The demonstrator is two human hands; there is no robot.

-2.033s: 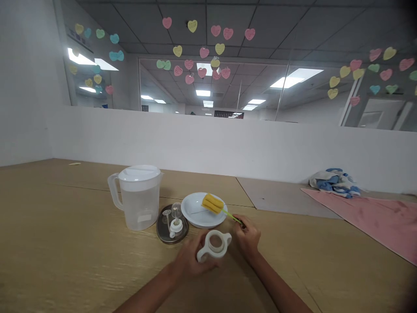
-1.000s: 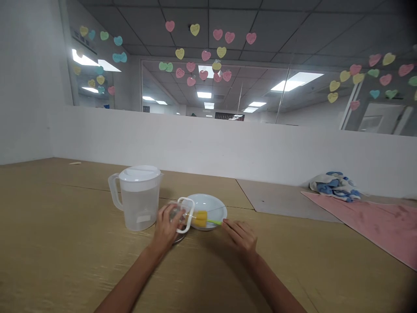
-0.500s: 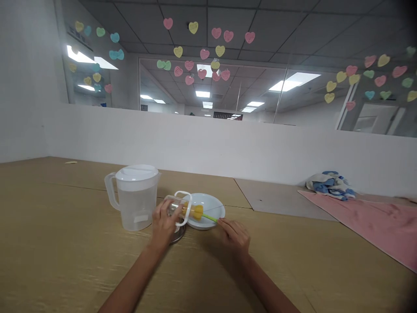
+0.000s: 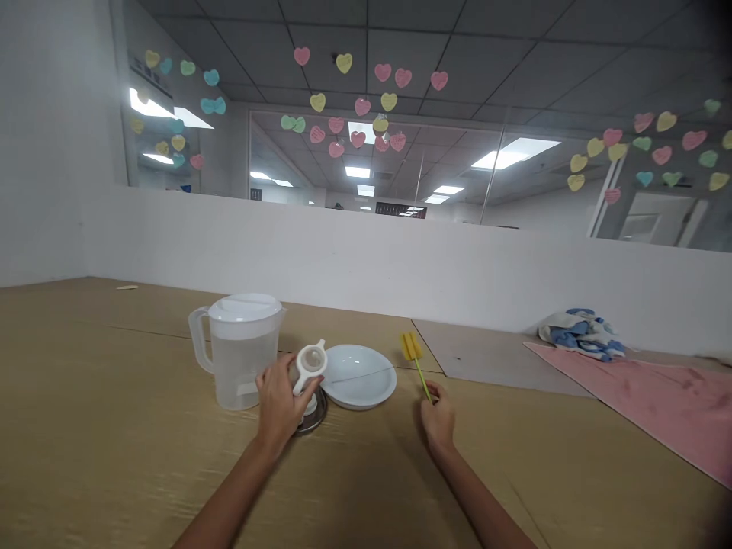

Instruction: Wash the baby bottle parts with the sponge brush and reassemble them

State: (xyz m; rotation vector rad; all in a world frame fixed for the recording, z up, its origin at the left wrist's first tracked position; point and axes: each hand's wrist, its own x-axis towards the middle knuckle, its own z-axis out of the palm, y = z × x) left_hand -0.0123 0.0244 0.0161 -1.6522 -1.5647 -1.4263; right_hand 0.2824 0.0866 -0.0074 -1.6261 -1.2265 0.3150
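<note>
My left hand (image 4: 279,404) is wrapped round a small clear baby bottle with a white handled ring (image 4: 312,362), its mouth tilted toward me and to the right. Pinched upright in my right hand (image 4: 438,419) is a bottle brush (image 4: 412,346) with a yellow head and a thin green handle. The brush is outside the bottle, well to its right. Between the hands a white bowl (image 4: 360,399) sits on the table. Partly hidden below the left hand is a dark round dish (image 4: 316,420) with something white in it.
A lidded translucent pitcher (image 4: 245,366) with water stands left of the left hand. A pink cloth (image 4: 640,404) and a bundled blue and white cloth (image 4: 582,335) lie at the right. A white wall (image 4: 366,267) closes off the table's back edge.
The brush has come out of the bottle and moved right, its head turning upward. My left hand has turned the bottle so its mouth faces me more.
</note>
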